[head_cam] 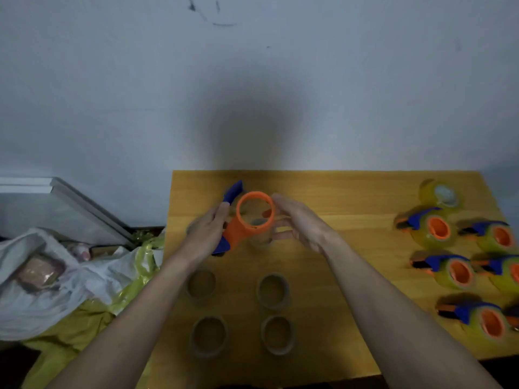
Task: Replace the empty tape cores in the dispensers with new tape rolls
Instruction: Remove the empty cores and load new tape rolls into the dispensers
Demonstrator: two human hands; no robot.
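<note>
My left hand (pixel 206 234) grips the handle of an orange and blue tape dispenser (pixel 238 224), held above the far middle of the wooden table (pixel 351 192) with its orange hub ring facing up. My right hand (pixel 299 223) is at the hub's right side. Its thumb shows through the ring and its fingers curl round a blurred brown empty core (pixel 259 234) just below the hub. Several empty cores stand on the table in front of me, among them one (pixel 200 284) to the left and one (pixel 273 290) to the right. A new yellowish tape roll (pixel 441 193) lies at the far right.
Several dispensers loaded with yellowish tape, such as one (pixel 434 228) and one (pixel 483 322), lie in rows on the right side of the table. Left of the table sit a white bag (pixel 50 276) and yellow plastic wrap (pixel 84 332). A grey wall rises behind the table.
</note>
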